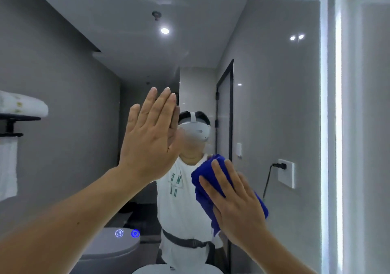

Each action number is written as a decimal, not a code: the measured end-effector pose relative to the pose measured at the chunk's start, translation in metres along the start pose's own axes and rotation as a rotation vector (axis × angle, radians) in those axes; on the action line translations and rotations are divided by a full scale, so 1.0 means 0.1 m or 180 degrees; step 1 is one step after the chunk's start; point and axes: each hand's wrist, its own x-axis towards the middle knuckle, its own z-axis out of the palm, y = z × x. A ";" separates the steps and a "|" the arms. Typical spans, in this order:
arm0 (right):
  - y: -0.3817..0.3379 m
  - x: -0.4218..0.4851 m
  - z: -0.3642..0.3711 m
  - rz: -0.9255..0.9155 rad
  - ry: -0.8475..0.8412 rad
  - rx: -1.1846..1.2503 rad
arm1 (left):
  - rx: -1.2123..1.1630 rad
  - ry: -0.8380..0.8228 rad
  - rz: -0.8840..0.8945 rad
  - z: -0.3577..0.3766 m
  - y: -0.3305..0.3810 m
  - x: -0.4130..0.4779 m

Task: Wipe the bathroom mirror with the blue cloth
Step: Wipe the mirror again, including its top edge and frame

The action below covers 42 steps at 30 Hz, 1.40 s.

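From the head view, our right hand (236, 197) presses the cloth (207, 181) flat-fingered against the mirror (274, 105). Our left hand (150, 134) is spread flat on the glass, beside two lit icons (127, 233) and the glowing edge strip (324, 84).

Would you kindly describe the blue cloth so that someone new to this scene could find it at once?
Start with the large lit-edged bathroom mirror that fills the view. Low on its right half, the right hand presses flat on the glass, and the blue cloth is bunched under its straight fingers. It is the only deep blue fabric; the left hand beside it is bare.
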 end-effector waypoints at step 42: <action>0.06 1.37 -0.30 -0.0131 0.0531 0.0059 | -0.0003 0.0266 0.0045 -0.20 -0.18 0.71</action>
